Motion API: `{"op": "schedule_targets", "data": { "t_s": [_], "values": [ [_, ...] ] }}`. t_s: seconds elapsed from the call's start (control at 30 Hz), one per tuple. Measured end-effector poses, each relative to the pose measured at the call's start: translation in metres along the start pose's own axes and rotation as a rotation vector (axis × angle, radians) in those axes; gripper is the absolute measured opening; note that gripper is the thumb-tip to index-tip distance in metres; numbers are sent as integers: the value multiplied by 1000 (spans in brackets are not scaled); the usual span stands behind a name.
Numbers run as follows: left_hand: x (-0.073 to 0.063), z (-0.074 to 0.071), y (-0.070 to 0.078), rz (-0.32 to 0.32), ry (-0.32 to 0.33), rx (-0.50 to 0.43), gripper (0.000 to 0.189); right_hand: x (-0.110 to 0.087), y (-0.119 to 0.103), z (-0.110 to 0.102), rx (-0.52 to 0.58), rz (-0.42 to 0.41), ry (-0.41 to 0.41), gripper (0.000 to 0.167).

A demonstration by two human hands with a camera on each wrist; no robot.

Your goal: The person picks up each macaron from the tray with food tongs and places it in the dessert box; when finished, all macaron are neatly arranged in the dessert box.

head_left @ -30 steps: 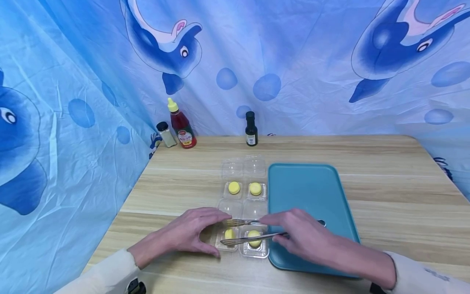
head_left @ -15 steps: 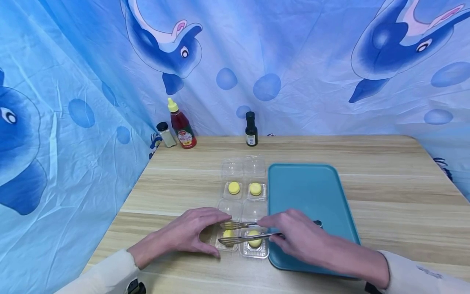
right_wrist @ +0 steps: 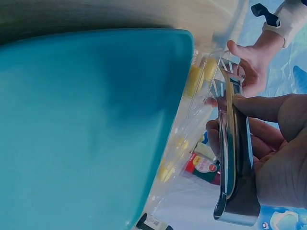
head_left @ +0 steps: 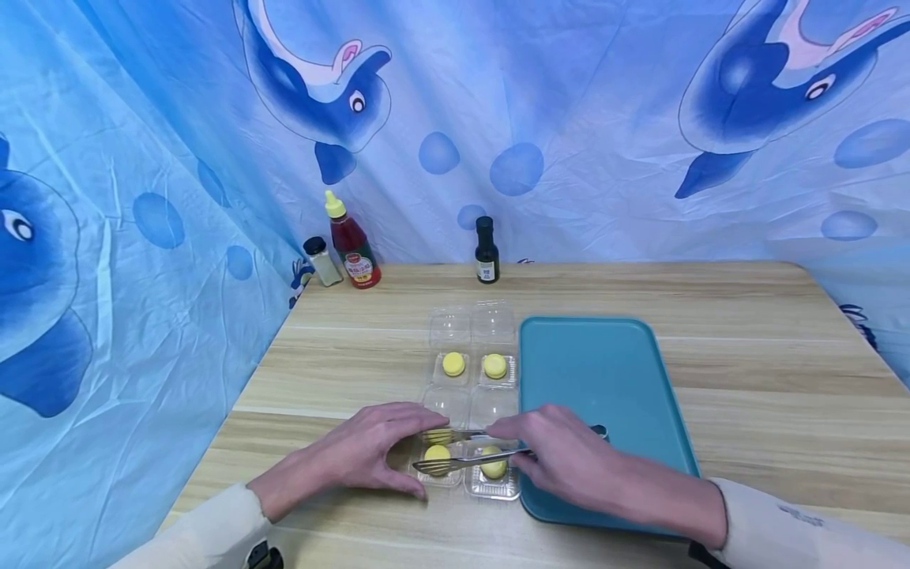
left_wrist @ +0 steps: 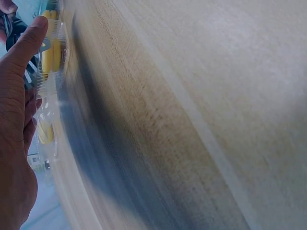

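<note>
My right hand [head_left: 569, 450] holds metal tongs [right_wrist: 240, 163] with slotted, fork-like ends. The tong ends spread apart over the near-left clear plastic box, one on each side of a yellow macaron [head_left: 437, 453]. My left hand [head_left: 377, 446] is at that box's left side, thumb and forefinger spread, fingertips right at its edge. A second macaron [head_left: 493, 466] sits in the near-right box [head_left: 492, 487], partly covered by the lower tong arm. Two more boxes behind hold a macaron [head_left: 453, 363] on the left and another macaron [head_left: 494, 366] on the right. All lids stand open.
A blue tray [head_left: 593, 363] lies to the right of the boxes, under my right hand. At the back of the wooden table [head_left: 746, 356] stand a shaker jar [head_left: 323, 262], a red sauce bottle [head_left: 357, 257] and a small dark bottle [head_left: 486, 251]. A dolphin-print curtain hangs behind.
My right hand and the tongs have slid left over the near-left box. The macaron there now shows rounder and slightly further left. My left hand has stayed in place.
</note>
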State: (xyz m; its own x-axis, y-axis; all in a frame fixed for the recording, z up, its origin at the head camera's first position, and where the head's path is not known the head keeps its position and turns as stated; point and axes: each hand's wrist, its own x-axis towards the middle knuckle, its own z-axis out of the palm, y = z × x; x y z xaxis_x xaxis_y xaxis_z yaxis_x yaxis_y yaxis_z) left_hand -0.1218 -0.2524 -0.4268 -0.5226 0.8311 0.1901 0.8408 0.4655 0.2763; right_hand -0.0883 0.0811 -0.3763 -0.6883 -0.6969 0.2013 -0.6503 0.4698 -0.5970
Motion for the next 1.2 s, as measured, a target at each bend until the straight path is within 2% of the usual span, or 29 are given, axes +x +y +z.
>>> {"op": "schedule_targets", "data": {
  "t_s": [0.27, 0.47, 0.77, 0.83, 1.0, 1.2],
  "values": [
    [0, 0, 1, -4, -4, -5, 91, -1, 2, -1, 9, 23, -10, 44],
    [1, -2, 1, -6, 2, -3, 93, -6, 3, -10, -33, 43, -22, 47],
    [0, -2, 1, 2, 4, 13, 92, -22, 7, -37, 46, 155, -48, 54],
    [-1, -2, 1, -1, 1, 4, 91, -28, 10, -44, 71, 183, -35, 56],
    [0, -2, 1, 4, 10, -8, 90, -44, 18, -65, 54, 270, 44, 61],
    [2, -4, 0, 3, 27, -6, 86, -68, 36, -87, -46, 401, 148, 64]
  ]
}}
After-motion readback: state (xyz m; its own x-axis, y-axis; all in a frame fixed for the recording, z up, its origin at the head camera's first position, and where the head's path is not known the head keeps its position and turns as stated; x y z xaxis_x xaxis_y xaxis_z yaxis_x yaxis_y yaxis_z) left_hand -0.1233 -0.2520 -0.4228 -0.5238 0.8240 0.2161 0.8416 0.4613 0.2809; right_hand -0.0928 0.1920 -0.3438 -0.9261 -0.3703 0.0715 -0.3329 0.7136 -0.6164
